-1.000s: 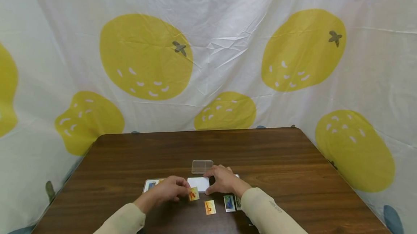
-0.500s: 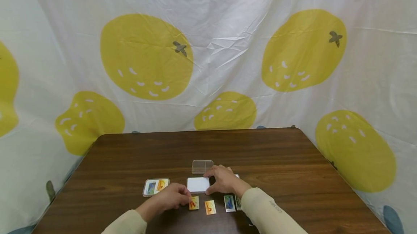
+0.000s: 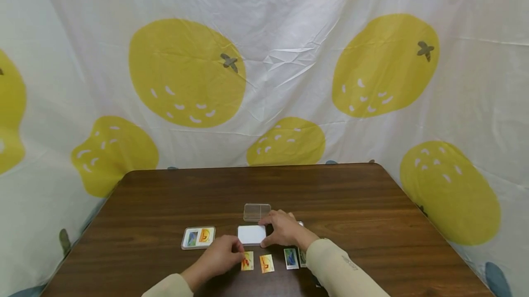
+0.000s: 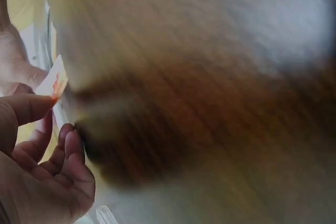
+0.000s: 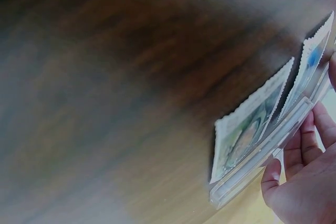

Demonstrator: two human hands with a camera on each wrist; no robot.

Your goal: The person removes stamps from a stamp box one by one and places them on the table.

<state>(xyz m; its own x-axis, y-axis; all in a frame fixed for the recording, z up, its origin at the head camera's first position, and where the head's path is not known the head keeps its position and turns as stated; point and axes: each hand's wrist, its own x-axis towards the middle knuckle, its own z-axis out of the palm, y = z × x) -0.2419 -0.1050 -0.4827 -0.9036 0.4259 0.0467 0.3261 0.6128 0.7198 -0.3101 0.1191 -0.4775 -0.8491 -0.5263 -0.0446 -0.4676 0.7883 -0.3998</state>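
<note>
My left hand (image 3: pixel 221 253) pinches an orange and yellow postage stamp (image 3: pixel 247 261) between thumb and finger, just in front of a white-lined clear case (image 3: pixel 251 234). In the left wrist view, the stamp (image 4: pixel 59 80) stands tilted at the fingertips. My right hand (image 3: pixel 282 229) holds the right side of that case, thumb at its near corner and a finger at its far one. A second orange stamp (image 3: pixel 266 263) lies beside the pinched one. Farther right lies a blue-green stamp (image 3: pixel 291 258), with a green stamp (image 3: pixel 303 257) partly hidden by the right sleeve.
A clear lid (image 3: pixel 253 212) lies behind the white-lined case. To the left rests another case (image 3: pixel 198 238) with two stamps inside. Under the right hand, a clear plastic case (image 5: pixel 262 153) shows beside perforated stamps (image 5: pixel 249 124). The brown wooden table (image 3: pixel 165 196) meets a fruit-print cloth behind.
My left hand has drawn the orange stamp back toward me from the white-lined case's near edge, uncovering the left case. My right hand has stayed in place.
</note>
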